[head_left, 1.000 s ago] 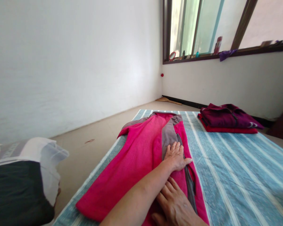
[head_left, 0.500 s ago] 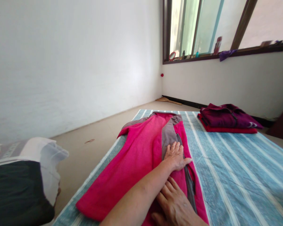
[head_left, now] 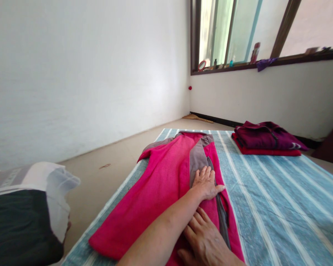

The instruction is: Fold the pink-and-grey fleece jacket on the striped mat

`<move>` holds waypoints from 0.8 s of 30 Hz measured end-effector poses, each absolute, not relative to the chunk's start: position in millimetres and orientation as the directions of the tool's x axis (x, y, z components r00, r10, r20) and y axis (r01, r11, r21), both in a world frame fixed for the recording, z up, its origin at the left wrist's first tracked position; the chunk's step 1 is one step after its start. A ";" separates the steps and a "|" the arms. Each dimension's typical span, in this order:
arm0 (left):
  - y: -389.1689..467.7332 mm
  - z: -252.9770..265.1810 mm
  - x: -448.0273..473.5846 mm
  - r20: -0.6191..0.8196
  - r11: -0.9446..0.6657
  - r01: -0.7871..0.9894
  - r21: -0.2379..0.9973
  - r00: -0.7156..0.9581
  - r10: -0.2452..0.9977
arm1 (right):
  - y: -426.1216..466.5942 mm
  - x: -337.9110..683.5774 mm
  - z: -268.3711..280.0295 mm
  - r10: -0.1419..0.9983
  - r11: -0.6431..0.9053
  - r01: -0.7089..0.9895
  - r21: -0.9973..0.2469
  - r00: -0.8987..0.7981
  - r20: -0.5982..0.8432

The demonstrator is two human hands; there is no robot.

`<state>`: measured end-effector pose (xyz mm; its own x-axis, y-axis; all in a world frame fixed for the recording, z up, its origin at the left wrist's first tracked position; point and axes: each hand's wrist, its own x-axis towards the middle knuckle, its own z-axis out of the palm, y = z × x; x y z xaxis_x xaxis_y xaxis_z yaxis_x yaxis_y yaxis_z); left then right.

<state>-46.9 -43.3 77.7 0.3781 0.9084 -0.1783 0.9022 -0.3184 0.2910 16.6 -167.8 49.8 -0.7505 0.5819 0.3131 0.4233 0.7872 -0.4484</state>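
Note:
A bright pink jacket (head_left: 152, 188) with grey panels and a dark zipper lies face up, one side folded inward, on a blue-and-white striped sheet (head_left: 266, 192). My left hand (head_left: 207, 183) rests palm down on the grey panel near the jacket's right edge, fingers spread and thumb pointing right. Closer to me, my right hand (head_left: 207, 236) lies flat on the pink cloth, partly beneath the left forearm. Its fingers are stretched out, and neither hand grips anything. The left forearm hides part of the jacket's lower front.
Folded purple and red clothes (head_left: 269, 138) are stacked at the sheet's far right. A white and dark bag (head_left: 19, 218) stands on the floor at left. Small items line the windowsill (head_left: 238, 66). White walls meet in the corner beyond the sheet.
Almost nothing differs; both hands stay in the same places on the jacket, and the view has shifted very slightly.

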 end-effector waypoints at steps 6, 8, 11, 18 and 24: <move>-44.1 78.5 -47.1 -0.165 -0.327 0.899 0.291 0.383 0.909 | -168.7 16.8 50.4 0.594 0.780 0.435 -0.450 -0.741 0.314; -44.1 78.2 -47.2 -0.164 -0.326 0.901 0.287 0.382 0.910 | -168.1 16.5 50.7 0.602 0.771 0.440 -0.460 -0.740 0.300; -43.6 76.5 -47.2 -0.162 -0.327 0.902 0.282 0.381 0.910 | -167.7 15.7 52.1 0.613 0.754 0.451 -0.477 -0.744 0.265; -42.0 73.7 -47.0 -0.173 -0.321 0.908 0.270 0.374 0.911 | -168.2 16.8 57.0 0.611 0.734 0.448 -0.511 -0.764 0.208; -41.7 75.3 -46.9 -0.177 -0.327 0.911 0.251 0.375 0.910 | -165.2 17.1 56.8 0.598 0.737 0.422 -0.527 -0.771 0.218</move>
